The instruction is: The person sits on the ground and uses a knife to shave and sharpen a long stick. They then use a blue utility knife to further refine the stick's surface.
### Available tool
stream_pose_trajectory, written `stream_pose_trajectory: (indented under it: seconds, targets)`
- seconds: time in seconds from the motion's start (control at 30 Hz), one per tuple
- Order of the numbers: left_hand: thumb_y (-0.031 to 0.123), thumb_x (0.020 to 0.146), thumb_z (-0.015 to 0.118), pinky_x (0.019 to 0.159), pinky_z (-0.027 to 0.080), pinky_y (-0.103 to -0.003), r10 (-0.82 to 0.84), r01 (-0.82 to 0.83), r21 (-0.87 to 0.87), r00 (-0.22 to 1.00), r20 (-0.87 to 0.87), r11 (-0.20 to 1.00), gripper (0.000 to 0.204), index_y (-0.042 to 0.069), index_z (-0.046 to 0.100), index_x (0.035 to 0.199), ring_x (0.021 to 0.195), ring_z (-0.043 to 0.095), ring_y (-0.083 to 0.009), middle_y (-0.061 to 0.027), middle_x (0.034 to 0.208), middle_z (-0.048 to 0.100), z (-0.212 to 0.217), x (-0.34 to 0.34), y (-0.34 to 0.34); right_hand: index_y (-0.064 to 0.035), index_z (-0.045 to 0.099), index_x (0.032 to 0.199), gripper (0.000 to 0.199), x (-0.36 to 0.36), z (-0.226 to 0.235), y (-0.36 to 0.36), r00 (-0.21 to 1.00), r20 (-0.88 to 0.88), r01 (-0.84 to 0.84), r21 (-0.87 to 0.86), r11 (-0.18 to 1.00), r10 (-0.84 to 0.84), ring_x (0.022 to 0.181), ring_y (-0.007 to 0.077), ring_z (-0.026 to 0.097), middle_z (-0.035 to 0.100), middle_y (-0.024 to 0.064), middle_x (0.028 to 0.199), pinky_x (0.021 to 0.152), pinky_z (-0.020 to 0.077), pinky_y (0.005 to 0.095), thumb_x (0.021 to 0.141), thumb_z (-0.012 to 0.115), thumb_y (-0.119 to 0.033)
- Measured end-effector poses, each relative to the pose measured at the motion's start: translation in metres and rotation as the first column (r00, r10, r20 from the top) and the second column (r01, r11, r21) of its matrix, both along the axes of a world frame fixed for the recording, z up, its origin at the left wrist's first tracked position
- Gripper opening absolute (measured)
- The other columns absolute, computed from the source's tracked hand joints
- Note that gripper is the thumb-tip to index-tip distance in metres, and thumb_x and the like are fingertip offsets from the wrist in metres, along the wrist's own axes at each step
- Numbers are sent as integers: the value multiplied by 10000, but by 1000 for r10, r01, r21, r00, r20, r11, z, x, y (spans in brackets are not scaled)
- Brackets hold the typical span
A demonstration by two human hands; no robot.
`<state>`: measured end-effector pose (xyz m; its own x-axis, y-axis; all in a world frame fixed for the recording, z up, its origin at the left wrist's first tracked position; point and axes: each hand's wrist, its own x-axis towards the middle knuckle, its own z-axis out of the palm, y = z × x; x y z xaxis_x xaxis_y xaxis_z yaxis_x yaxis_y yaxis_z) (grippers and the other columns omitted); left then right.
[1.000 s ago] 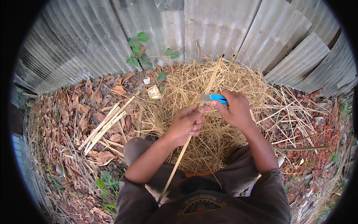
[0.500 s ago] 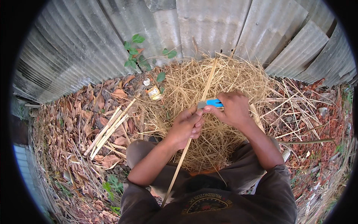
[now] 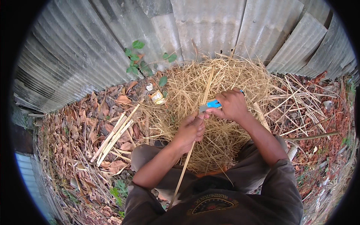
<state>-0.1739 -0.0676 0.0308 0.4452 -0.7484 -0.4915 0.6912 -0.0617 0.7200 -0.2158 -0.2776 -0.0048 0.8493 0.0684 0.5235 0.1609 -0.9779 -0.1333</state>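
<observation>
My left hand [image 3: 190, 132] is closed around a long, thin, pale strip [image 3: 182, 173] that looks like split bamboo. The strip slants from my lap up past my fingers, its far end over the heap of shavings. In my right hand [image 3: 231, 106] is a blue-handled utility knife [image 3: 213, 104], gripped with the thumb along its side. Its grey blade end lies against the strip just above my left fingertips. The exact contact of the cutting edge is too small to make out.
A heap of straw-coloured shavings [image 3: 232, 75] lies between my legs and the corrugated metal fence [image 3: 210, 26]. Several split strips [image 3: 114, 137] rest on dry leaves at left. More thin strips [image 3: 300, 101] are scattered at right. A green plant [image 3: 134, 56] grows at the fence.
The knife and my right hand have shifted slightly nearer to me along the strip, and the knife is a little more tilted. My left hand still grips the strip.
</observation>
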Motion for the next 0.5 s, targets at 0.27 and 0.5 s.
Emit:
stream_pose_trajectory:
  seconds: [0.27,0.5]
  targets:
    - [265,1015,445,422,241,-196,-2,2,38,1000,5,999,194,77,486,1041,491,288,-37,54,656,343,1,1,-5,-82,552,618,658,11,-20,-16,998,60,-24,-76,997,28,477,245,542,521,77,515,542,419,385,784,524,-718]
    - [256,1025,424,415,248,-193,-67,69,31,994,-83,997,183,82,473,1047,489,287,-37,48,654,343,6,-11,0,-99,543,579,672,22,-26,-66,988,85,134,-91,987,-126,422,234,509,487,52,468,480,412,376,811,473,-727]
